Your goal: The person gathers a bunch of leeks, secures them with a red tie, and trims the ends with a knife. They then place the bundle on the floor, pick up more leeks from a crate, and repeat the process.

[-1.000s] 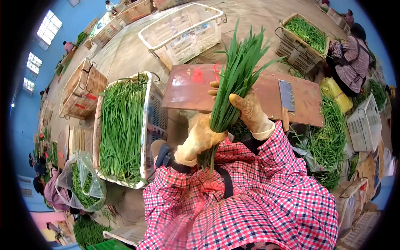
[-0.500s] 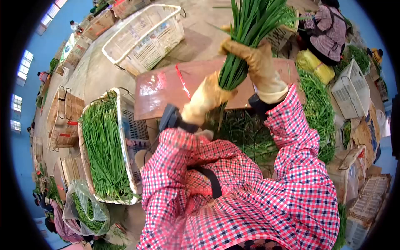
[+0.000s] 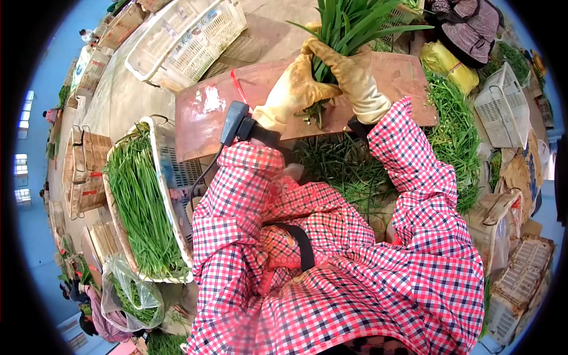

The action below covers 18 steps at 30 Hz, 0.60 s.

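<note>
A bunch of long, flat green leaves, looking like garlic chives (image 3: 352,25), is upright between my hands, over a reddish-brown board (image 3: 201,127). Both hands wear stained yellowish work gloves. My left hand (image 3: 299,89) wraps round the bunch low down on its left side. On the other side my right hand (image 3: 350,76) grips it, fingers curled round the stems. The lower stem ends poke out beneath the gloves, just above the board. A dark device (image 3: 235,123) is strapped at my left wrist.
Left of me stands a white crate (image 3: 157,201) filled with long chives (image 3: 142,207). Loose greens (image 3: 452,148) are heaped at the right, near a yellow sack (image 3: 449,68). Trimmings (image 3: 343,171) lie below the board. Another white crate (image 3: 189,44) is beyond it; a person (image 3: 467,29) sits far right.
The bunch has gone from a tilt above the board to upright and lower, its leaf tops fanning out more. My left hand has moved up beside my right. The view has shifted slightly.
</note>
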Each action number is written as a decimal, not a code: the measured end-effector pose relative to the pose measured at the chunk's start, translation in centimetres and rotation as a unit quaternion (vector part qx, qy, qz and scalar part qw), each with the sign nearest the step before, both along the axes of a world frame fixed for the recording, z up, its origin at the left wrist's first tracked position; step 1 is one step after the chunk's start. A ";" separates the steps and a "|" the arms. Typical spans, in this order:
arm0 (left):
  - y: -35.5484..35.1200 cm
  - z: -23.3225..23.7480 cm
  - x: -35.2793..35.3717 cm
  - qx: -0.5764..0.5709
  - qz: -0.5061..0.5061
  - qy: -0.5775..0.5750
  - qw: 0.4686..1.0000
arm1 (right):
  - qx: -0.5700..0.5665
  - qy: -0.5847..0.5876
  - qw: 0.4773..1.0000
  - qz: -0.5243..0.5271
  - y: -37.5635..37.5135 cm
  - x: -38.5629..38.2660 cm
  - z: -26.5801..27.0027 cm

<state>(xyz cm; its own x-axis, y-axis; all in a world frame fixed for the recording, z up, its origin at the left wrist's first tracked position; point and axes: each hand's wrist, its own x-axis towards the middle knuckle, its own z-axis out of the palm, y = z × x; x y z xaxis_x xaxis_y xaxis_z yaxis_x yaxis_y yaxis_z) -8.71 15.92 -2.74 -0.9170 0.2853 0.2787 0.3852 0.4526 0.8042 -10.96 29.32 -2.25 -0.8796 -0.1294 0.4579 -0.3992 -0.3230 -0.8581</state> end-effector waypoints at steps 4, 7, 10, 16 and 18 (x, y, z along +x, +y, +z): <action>-0.1 -4.2 -2.4 -0.231 0.011 0.220 0.948 | 0.084 0.020 0.996 0.007 0.5 0.3 1.0; 0.1 -3.5 -1.8 -0.259 0.007 0.192 0.947 | 0.091 0.024 0.994 0.053 0.6 0.2 0.9; 0.5 -6.9 -3.6 -0.166 0.037 0.256 0.952 | 0.098 0.073 0.990 -0.064 -1.1 0.1 -0.2; -2.2 0.2 -2.3 -0.048 -0.069 0.092 0.992 | 0.071 0.134 0.988 -0.002 2.6 -5.1 -0.6; -4.7 1.0 -1.5 0.162 -0.129 -0.224 0.952 | 0.222 0.126 0.949 -0.184 2.9 -4.6 -1.1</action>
